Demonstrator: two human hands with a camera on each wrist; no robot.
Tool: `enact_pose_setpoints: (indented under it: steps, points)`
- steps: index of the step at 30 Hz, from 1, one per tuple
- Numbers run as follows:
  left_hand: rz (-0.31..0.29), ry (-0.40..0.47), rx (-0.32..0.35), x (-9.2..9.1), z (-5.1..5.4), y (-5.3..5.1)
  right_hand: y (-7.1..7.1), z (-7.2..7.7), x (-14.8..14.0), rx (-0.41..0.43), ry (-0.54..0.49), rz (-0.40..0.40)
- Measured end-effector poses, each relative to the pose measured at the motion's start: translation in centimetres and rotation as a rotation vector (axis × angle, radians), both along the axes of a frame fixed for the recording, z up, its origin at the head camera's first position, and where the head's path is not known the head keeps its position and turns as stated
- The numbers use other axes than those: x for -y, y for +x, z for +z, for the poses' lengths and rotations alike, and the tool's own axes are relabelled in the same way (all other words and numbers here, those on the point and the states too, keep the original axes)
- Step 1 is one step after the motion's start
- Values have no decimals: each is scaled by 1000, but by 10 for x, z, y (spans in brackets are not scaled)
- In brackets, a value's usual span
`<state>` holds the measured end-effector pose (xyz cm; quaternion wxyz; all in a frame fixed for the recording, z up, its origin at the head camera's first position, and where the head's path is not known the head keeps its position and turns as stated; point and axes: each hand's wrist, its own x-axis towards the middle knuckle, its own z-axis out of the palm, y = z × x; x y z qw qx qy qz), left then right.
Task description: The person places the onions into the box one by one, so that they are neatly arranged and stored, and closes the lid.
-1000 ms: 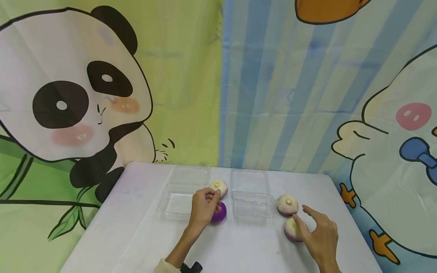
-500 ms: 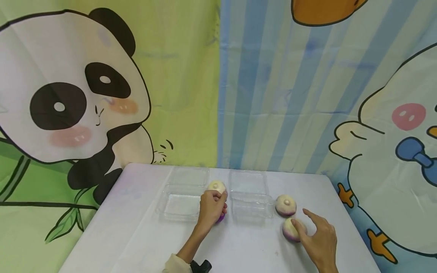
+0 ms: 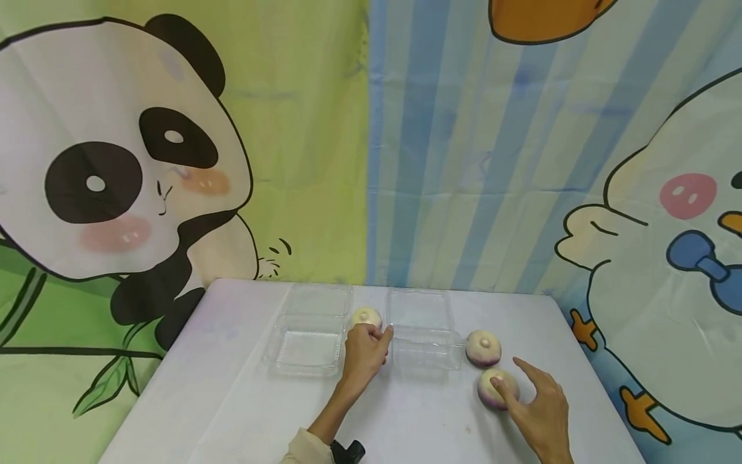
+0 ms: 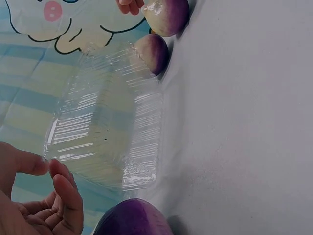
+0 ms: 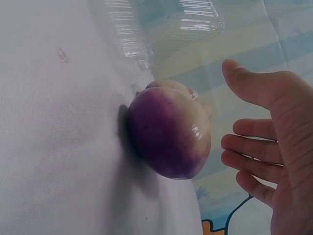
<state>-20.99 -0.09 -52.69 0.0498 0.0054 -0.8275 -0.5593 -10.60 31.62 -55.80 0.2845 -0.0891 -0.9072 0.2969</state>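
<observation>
Head view shows turnips [image 3: 483, 352] on the counter [image 3: 429, 425], none yet inside the opened containers [image 3: 309, 350]; the right hand [image 3: 543, 415] spreads empty fingers [image 3: 536, 374], the left hand [image 3: 362, 356] curls its own, grip unclear.

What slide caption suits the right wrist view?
Bare right grip, empty, near a round purple-cream vegetable; clear plastic container beyond.

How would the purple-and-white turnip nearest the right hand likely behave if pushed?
The nearest turnip would probably roll, given its rounded sides. Its glossy skin may feel slippery. It could bump the neighbouring turnip close behind it.
</observation>
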Motion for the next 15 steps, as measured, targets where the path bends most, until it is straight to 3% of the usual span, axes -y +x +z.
enact_pose_setpoints:
  steps: [6, 15]
  points:
    - [-11, 3, 13, 0, -2, 1, 1, -2, 0, 31, 6, -4]
    - [-78, 35, 46, 3, -5, 4, 2, -4, 1, 43, 16, -3]
